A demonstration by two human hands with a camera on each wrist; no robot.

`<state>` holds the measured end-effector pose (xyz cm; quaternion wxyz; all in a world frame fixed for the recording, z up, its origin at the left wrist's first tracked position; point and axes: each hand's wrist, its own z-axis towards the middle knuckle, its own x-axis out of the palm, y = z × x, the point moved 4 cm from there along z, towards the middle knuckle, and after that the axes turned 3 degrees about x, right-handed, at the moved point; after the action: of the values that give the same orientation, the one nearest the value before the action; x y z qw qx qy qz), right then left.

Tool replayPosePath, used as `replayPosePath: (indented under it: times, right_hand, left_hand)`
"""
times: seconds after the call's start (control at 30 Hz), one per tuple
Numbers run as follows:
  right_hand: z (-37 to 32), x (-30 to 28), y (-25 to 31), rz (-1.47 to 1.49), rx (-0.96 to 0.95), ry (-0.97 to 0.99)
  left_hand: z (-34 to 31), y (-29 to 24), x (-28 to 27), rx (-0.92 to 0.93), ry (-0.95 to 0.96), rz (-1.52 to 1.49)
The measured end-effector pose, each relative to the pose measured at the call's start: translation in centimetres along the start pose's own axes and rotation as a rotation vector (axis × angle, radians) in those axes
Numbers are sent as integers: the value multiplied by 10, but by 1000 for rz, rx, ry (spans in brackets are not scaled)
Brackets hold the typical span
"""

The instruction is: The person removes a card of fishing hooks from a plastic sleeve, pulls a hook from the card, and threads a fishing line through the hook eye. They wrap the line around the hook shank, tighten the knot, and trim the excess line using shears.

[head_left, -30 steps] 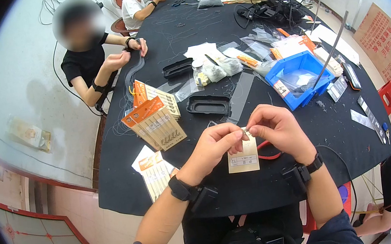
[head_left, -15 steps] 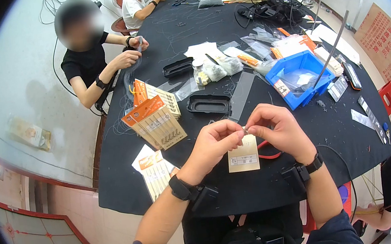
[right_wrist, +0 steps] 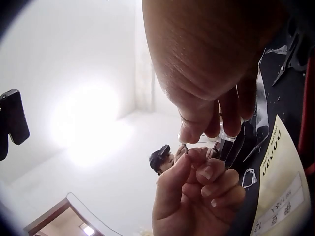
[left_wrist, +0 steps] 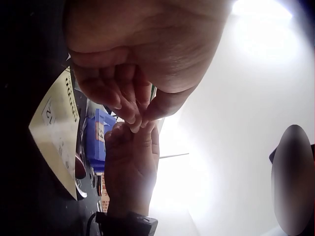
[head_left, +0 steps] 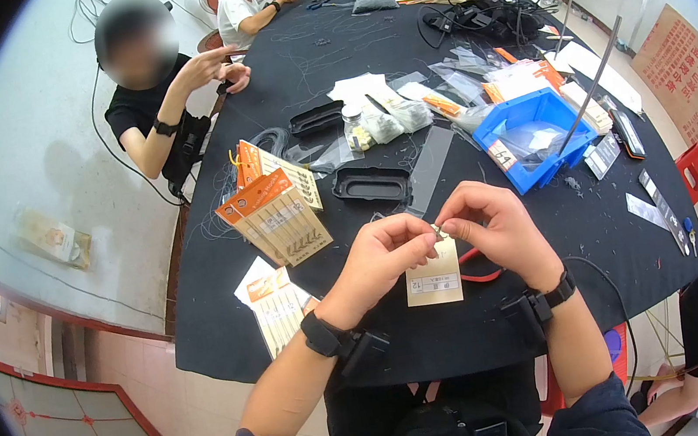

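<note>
In the head view my left hand (head_left: 389,252) and right hand (head_left: 491,221) meet fingertip to fingertip above a cream card (head_left: 434,288) with a printed label. Between them, thumb and forefinger of each hand pinch a tiny, thin dark piece (right_wrist: 184,148), seen best in the right wrist view; it is too small to tell its kind. The fingers cover most of it. In the left wrist view the card (left_wrist: 56,125) lies beside the joined hands. A red-handled tool (head_left: 487,277) is partly hidden under my right hand.
Orange-topped packets (head_left: 274,219) stand left of my hands, with more packets (head_left: 276,311) nearer me. A black tray (head_left: 371,187) lies ahead. At right is a blue bin (head_left: 518,165) with a rod leaning across it. Another person (head_left: 149,103) sits at the far left.
My hands stay almost in place, with small shifts of the fingertips around the tiny piece. The person at left has released the grey strands and raised one hand.
</note>
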<state>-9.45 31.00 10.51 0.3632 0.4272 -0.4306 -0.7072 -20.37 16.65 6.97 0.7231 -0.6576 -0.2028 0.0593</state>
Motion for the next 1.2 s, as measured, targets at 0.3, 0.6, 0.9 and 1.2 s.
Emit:
replayPosePath:
  times: [0.3,0.6,0.9,1.2]
  right_hand:
    - [-1,0,1,32,23,-3]
    - [-1,-5,-8,81,63,-43]
    - [-1,0,-5,47,29,-2]
    - [-1,0,-6,69,40,7]
  left_hand:
    - [0,1,-2,5,7,-17]
    - [2,-13,-7,231,-66,221]
    - [-2,-18,-1,238,-14,199]
    - [-1,-18,-4,231,-74,238]
